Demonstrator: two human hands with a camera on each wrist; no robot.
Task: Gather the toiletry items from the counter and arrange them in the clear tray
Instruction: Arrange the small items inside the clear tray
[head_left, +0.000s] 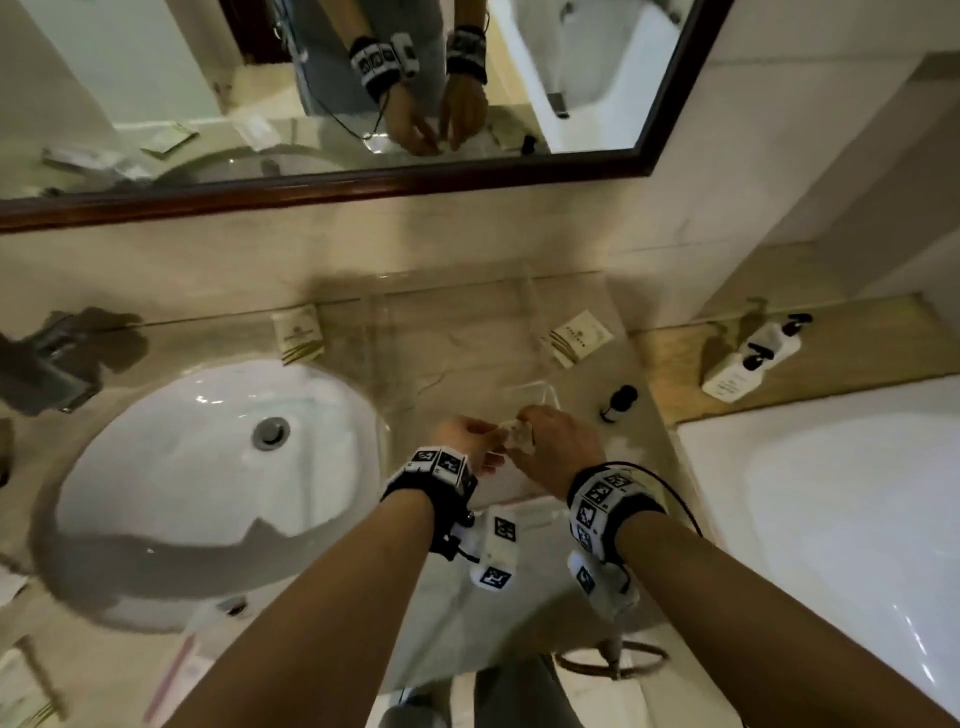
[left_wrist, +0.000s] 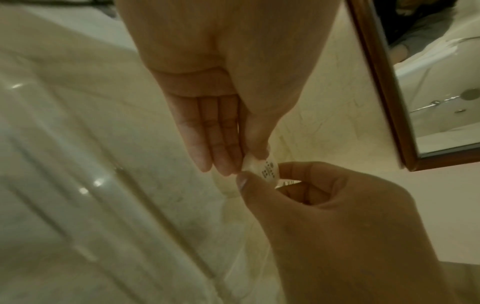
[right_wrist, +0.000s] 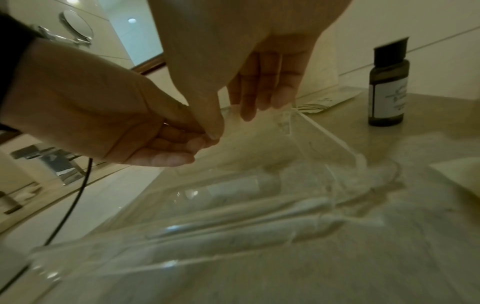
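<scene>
Pinching one small white packet (left_wrist: 262, 166) betw. both hands: left hand (head_left: 467, 441) thumb+fingertips clamped on it, right hand (head_left: 558, 447) same; clear tray (right_wrist: 324, 131) just below, dark bottle (head_left: 619, 402) to the right.

Small white packet (left_wrist: 263, 167) with tiny black print. Dark brown glass bottle (right_wrist: 387, 90), black cap, white label. Clear acrylic tray (right_wrist: 335, 142). Beige veined marble counter (head_left: 467, 613). White oval sink (head_left: 156, 467), grey drain. Cream sachets (head_left: 298, 332) with gold line motif. Dark brown wooden mirror frame (head_left: 363, 182). Black-and-white patterned wristbands (head_left: 605, 496).
</scene>
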